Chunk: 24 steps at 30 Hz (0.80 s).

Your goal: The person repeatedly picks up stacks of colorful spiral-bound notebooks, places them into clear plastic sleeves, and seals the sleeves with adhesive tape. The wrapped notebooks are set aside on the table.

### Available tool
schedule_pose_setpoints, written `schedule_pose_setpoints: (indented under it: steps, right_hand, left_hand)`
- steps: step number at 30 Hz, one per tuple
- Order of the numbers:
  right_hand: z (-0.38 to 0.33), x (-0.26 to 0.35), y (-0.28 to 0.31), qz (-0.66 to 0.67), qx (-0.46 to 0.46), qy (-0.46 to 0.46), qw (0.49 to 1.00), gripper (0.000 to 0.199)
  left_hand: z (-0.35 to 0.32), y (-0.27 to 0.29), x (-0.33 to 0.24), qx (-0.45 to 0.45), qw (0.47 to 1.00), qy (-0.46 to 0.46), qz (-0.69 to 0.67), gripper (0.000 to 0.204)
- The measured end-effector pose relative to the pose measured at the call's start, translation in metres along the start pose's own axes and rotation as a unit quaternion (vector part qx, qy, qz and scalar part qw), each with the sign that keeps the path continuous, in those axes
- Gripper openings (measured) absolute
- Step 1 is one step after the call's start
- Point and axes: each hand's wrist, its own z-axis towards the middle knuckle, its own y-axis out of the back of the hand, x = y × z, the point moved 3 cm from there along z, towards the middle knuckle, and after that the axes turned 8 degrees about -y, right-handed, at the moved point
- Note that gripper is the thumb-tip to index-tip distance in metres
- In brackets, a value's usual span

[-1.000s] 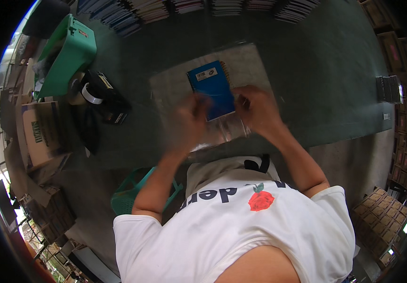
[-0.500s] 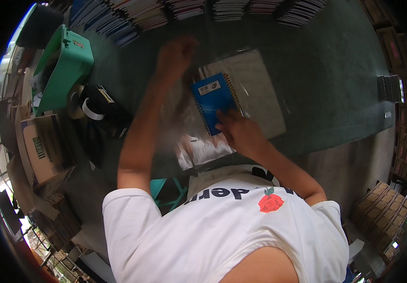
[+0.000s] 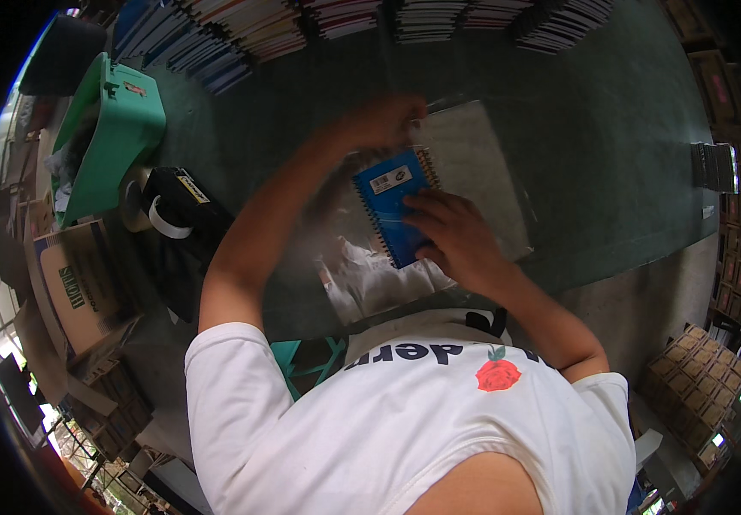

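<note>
A blue spiral notebook lies on a stack of clear plastic sleeves on the dark green table. My right hand presses flat on the notebook's lower right part. My left hand is blurred above the notebook's top edge, at the upper corner of the plastic sleeves; whether it grips a sleeve I cannot tell. A loose clear sleeve lies crumpled just below the notebook.
Rows of stacked notebooks line the table's far edge. A green plastic crate and a black tape dispenser stand at the left, with cardboard boxes below them. More boxes sit at the lower right.
My left hand has swung from the far upper left back toward the notebook's top edge. The right hand has stayed on the notebook, which has tilted slightly.
</note>
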Motion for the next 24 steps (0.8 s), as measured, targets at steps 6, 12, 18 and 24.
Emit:
schedule_pose_setpoints:
  steps: [6, 12, 18, 24]
  right_hand:
    - [0.001, 0.003, 0.003, 0.000, 0.016, -0.009, 1.000, 0.052]
    - [-0.002, -0.001, 0.002, 0.006, -0.003, -0.011, 1.000, 0.052]
    - [-0.003, -0.003, -0.002, -0.004, -0.002, -0.010, 1.000, 0.052]
    - [-0.003, -0.003, -0.001, -0.001, -0.004, -0.004, 1.000, 0.052]
  left_hand:
    - [0.006, -0.004, 0.011, 0.035, 0.987, -0.153, 0.025, 0.021]
    - [-0.035, 0.007, 0.017, 0.090, 0.990, -0.082, 0.073, 0.025]
    - [-0.036, -0.004, 0.017, 0.050, 0.989, -0.020, 0.136, 0.029]
    - [-0.061, 0.013, 0.009, 0.118, 0.977, 0.168, -0.056, 0.023]
